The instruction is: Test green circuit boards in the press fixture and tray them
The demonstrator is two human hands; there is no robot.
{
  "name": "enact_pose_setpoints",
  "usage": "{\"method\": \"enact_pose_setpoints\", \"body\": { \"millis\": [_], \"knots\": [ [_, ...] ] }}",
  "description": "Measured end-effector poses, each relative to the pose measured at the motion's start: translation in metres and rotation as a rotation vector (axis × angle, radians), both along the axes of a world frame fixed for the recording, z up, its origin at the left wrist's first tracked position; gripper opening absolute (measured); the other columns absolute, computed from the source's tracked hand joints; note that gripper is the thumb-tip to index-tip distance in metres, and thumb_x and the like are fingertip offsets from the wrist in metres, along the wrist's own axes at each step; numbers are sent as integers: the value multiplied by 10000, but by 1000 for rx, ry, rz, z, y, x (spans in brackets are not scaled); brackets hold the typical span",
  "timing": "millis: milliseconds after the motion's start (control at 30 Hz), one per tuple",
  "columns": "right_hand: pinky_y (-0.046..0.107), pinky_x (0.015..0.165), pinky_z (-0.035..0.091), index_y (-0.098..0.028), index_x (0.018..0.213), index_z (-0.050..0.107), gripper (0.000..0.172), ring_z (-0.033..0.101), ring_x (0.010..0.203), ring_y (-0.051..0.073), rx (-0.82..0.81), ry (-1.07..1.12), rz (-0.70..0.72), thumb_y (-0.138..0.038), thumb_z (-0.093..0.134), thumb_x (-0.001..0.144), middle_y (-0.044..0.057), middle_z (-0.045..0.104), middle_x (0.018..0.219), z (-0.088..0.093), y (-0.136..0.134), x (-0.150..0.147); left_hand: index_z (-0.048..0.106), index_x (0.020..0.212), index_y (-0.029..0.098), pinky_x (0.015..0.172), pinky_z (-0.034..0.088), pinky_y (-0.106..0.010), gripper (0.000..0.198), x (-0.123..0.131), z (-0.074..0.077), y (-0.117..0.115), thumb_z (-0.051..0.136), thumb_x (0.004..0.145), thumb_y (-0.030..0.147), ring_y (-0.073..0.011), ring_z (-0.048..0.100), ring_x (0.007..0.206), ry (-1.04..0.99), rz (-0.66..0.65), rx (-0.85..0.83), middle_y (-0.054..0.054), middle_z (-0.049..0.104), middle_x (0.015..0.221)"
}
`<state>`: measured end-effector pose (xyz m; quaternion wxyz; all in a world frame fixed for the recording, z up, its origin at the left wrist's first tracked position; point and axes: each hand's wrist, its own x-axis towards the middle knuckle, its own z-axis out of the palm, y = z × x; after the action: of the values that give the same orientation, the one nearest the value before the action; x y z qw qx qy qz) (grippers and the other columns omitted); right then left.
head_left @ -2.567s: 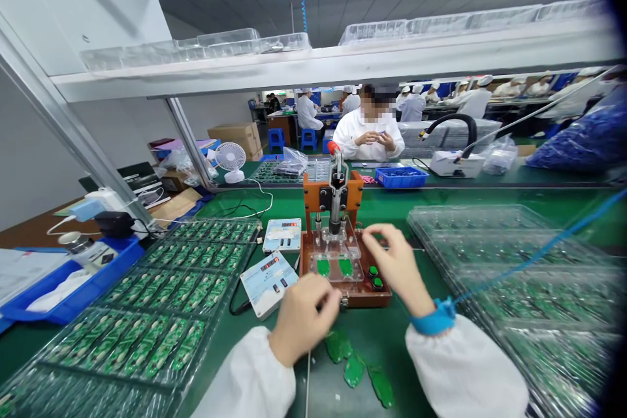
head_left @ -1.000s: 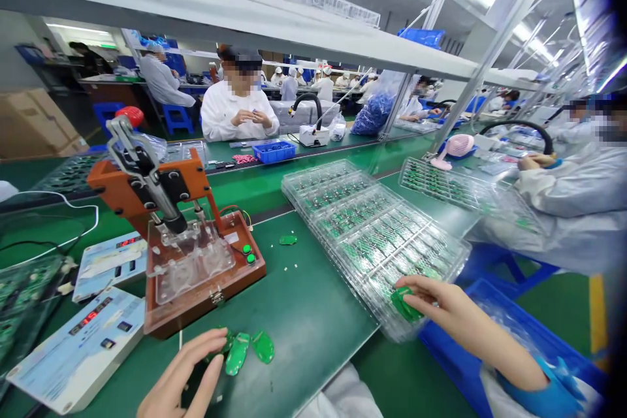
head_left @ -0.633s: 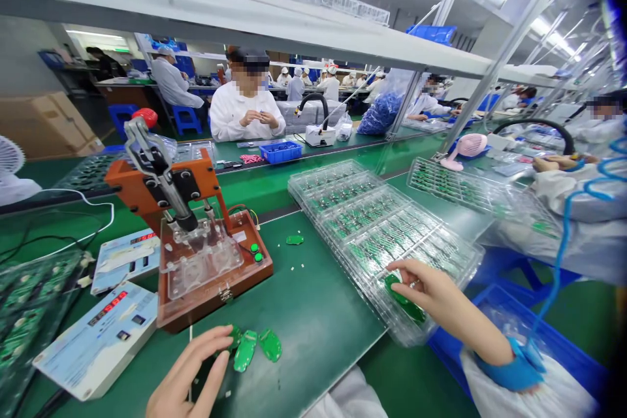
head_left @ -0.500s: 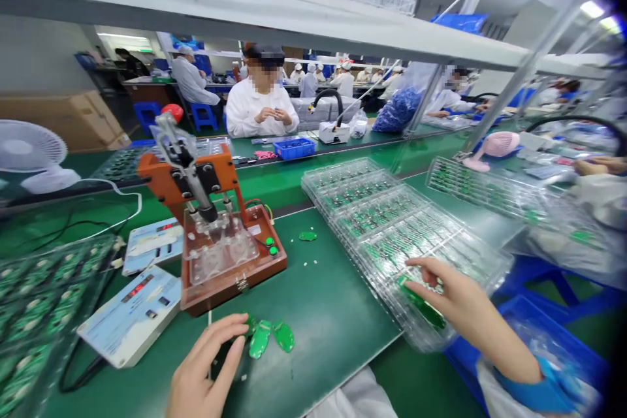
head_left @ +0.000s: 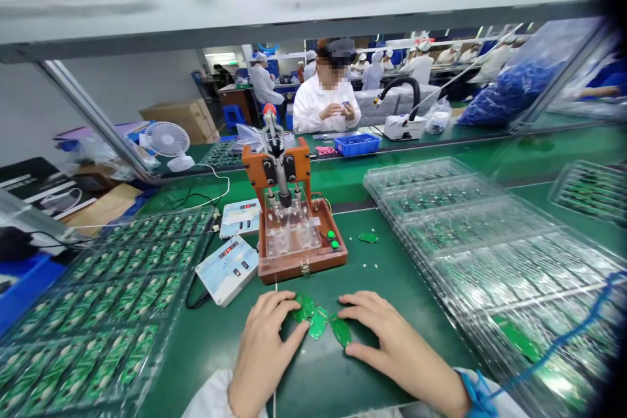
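Several small green circuit boards lie close together on the green bench mat between my hands. My left hand has its fingertips and thumb closed about the edges of a green circuit board. Another board rests in the middle, beside my left thumb. On the other side, my right hand grips a board between fingers and thumb. A blue cord band circles my right wrist. Just beyond stands an orange and brown press fixture with a clear plate and a red-knobbed lever.
Clear trays of boards flank me, one left and a stack right. Two display boxes, the nearer one, sit left of the fixture. A lone board lies right of it. A co-worker sits opposite, behind a blue bin.
My right hand has come from the right tray to the boards on the mat and grips one there. My left hand stays by the boards. The view has swung left.
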<state>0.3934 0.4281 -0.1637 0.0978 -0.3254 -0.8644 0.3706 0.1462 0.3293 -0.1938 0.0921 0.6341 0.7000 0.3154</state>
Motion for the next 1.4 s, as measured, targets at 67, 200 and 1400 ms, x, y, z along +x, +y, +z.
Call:
{"method": "enact_pose_setpoints", "body": {
  "millis": [67, 200, 1400],
  "knots": [
    [512, 1187, 374, -300, 1265, 679, 397, 462, 1393, 304, -17, -41, 30, -361, 796, 890, 40, 567, 1475, -1, 4, -2, 726, 980, 262, 943, 542, -571, 140, 0, -1, -2, 763, 859, 321, -335, 609, 1139, 25, 16, -16, -63, 705, 1185],
    [477, 1152, 412, -311, 1245, 700, 384, 490, 1364, 292, -26, -45, 68, -320, 810, 876, 28, 614, 1426, 0, 10, -3, 721, 994, 270, 961, 527, -586, 140, 1, -1, -4, 764, 863, 296, -340, 588, 1179, 41, 23, -45, -51, 697, 1231],
    [468, 1089, 475, -215, 1117, 716, 248, 582, 1239, 269, 340, 293, 141, -213, 767, 874, 83, 681, 1219, 22, 127, -109, 756, 927, 216, 1075, 449, -494, 99, -74, 60, 93, 741, 830, 200, -295, 590, 1209, -116, -79, 31, -76, 691, 1248]
  ]
}}
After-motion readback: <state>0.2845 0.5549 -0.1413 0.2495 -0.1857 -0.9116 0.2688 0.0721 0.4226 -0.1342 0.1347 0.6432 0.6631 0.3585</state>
